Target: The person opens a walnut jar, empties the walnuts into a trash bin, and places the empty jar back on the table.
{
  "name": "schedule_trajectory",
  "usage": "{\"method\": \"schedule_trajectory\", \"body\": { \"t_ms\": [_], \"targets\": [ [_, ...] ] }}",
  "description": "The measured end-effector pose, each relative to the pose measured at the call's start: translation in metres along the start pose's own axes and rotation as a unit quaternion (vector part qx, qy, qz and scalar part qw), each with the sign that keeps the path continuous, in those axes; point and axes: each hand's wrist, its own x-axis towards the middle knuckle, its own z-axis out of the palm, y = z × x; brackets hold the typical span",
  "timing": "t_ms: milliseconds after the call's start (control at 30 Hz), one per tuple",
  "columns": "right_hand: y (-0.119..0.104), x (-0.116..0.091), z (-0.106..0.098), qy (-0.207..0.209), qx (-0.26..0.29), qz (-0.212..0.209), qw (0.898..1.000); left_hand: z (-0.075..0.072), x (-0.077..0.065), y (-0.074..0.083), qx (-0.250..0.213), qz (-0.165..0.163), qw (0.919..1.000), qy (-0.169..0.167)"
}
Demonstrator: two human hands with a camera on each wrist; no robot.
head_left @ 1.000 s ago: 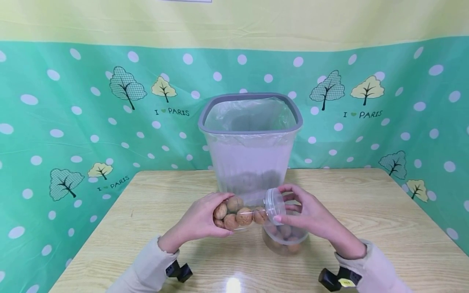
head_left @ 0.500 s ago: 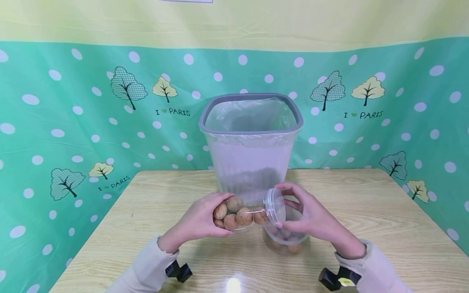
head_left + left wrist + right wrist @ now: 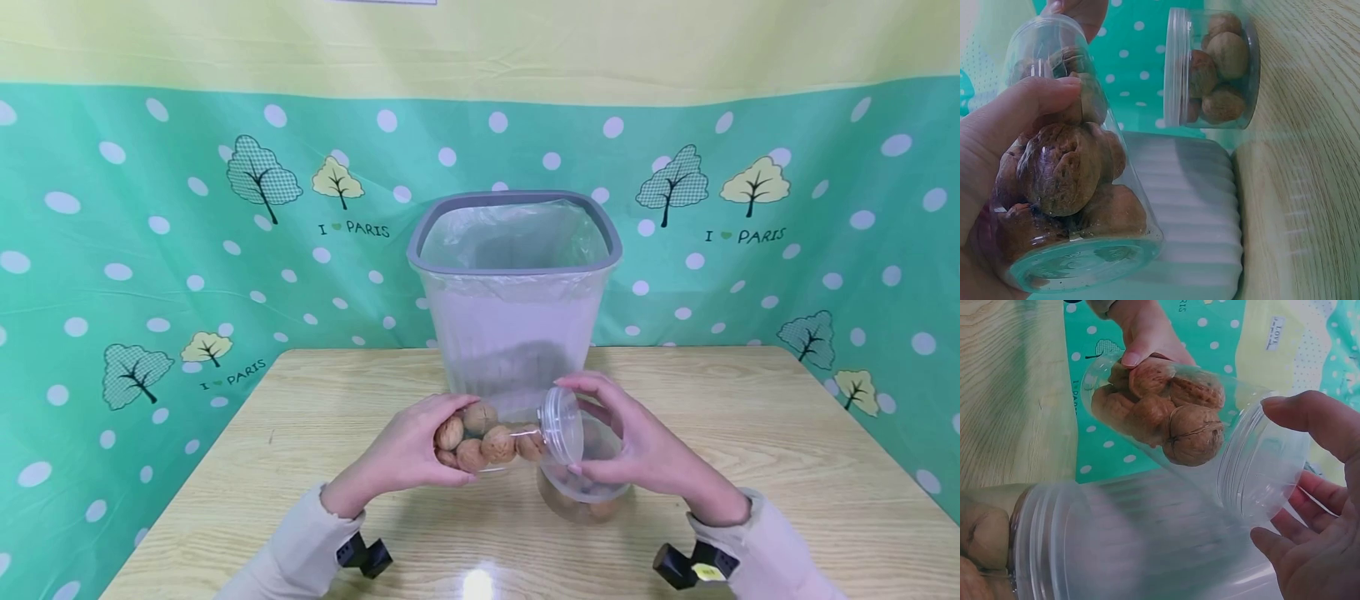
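My left hand [image 3: 416, 442] grips a clear plastic jar [image 3: 1079, 169] by its base end. The jar lies on its side in the air, its screw lid [image 3: 562, 425] toward the right. Several walnuts [image 3: 1194, 434] show inside. With thumb and fingertips, my right hand [image 3: 637, 437] holds the lid by its rim; the lid is on the jar's mouth. Just below and behind that hand stands a second clear jar [image 3: 1210, 69], upright on the table, lidded and also holding walnuts. In the head view the right hand and the lid partly cover it.
Behind the hands stands a pale trash bin [image 3: 517, 333] with a grey rim and a clear plastic liner. The wooden table [image 3: 337, 392] reaches back to a green dotted cloth [image 3: 285, 275] printed with trees.
The right hand's fingers have shifted round the lid's rim, the thumb a little lower and the fingertips further left. The left hand and the jar have stayed nearly in place.
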Motion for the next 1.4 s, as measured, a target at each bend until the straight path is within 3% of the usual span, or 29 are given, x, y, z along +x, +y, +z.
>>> {"method": "schedule_trajectory", "body": {
  "t_ms": [167,333,467,700,833,1100,1400],
  "targets": [
    [-0.001,-0.002,-0.001,-0.004,-0.006,0.014,1.0,-0.001,0.0,0.001,-0.009,-0.008,0.9999,-0.004],
    [-0.002,-0.001,0.002,0.052,-0.029,0.038,0.997,-0.001,0.001,0.003,-0.007,-0.025,0.9996,-0.007],
    [-0.007,0.001,0.007,0.094,-0.051,0.096,0.99,-0.001,0.001,0.003,-0.001,-0.028,0.9996,-0.004],
    [-0.013,0.001,0.013,0.088,-0.07,0.165,0.98,0.0,0.001,0.003,0.007,-0.018,0.9998,0.002],
    [-0.013,0.001,0.013,0.087,-0.058,0.164,0.981,0.001,0.001,0.002,0.003,-0.014,0.9999,0.002],
    [-0.013,0.0,0.011,0.096,-0.016,0.113,0.989,0.0,-0.002,0.002,-0.015,-0.024,0.9996,-0.001],
    [-0.013,-0.002,0.008,0.114,-0.02,0.093,0.989,-0.002,-0.003,0.001,-0.017,-0.029,0.9994,0.0]
  ]
}}
